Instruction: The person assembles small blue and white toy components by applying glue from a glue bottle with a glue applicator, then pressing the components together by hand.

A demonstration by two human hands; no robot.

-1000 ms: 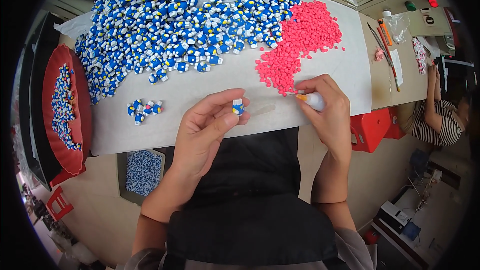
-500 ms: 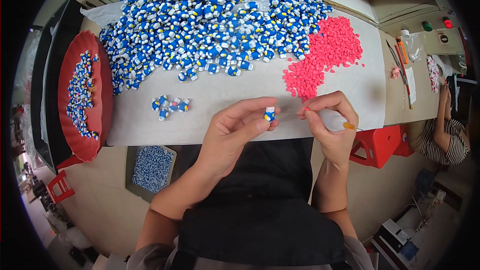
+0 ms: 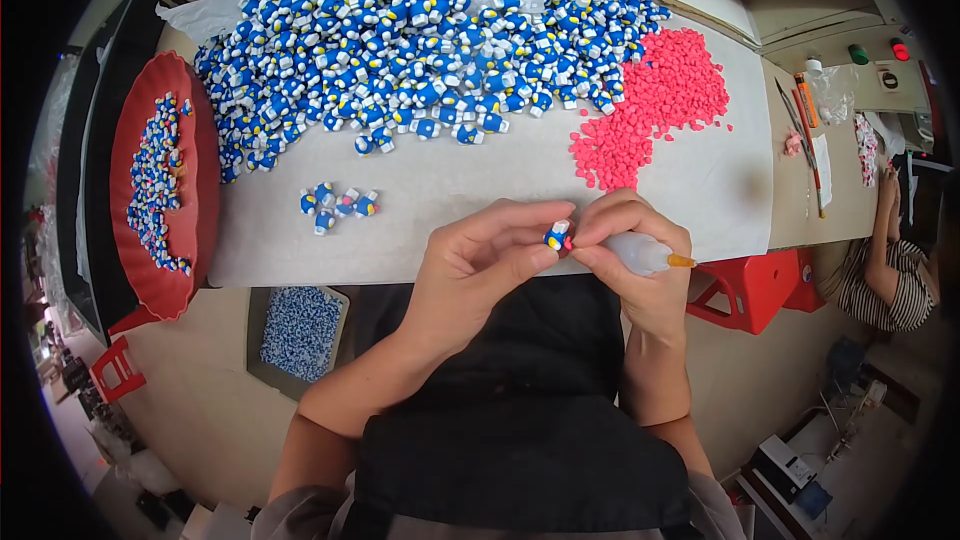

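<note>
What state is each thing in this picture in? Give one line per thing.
left hand: pinching the small blue figure
right hand: holding the glue bottle, fingertips at the figure
blue figures: heaped loose
pink pieces: loose pile
red tray: partly filled

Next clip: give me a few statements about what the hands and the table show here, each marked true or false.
1. The left hand pinches a small blue and white figure. True.
2. The right hand is empty. False: it holds a small squeeze bottle with an orange tip.
3. The pink pieces lie in the red tray. False: they are heaped on the white sheet; the tray holds blue figures.
4. A small cluster of figures lies apart from the big pile. True.
</note>
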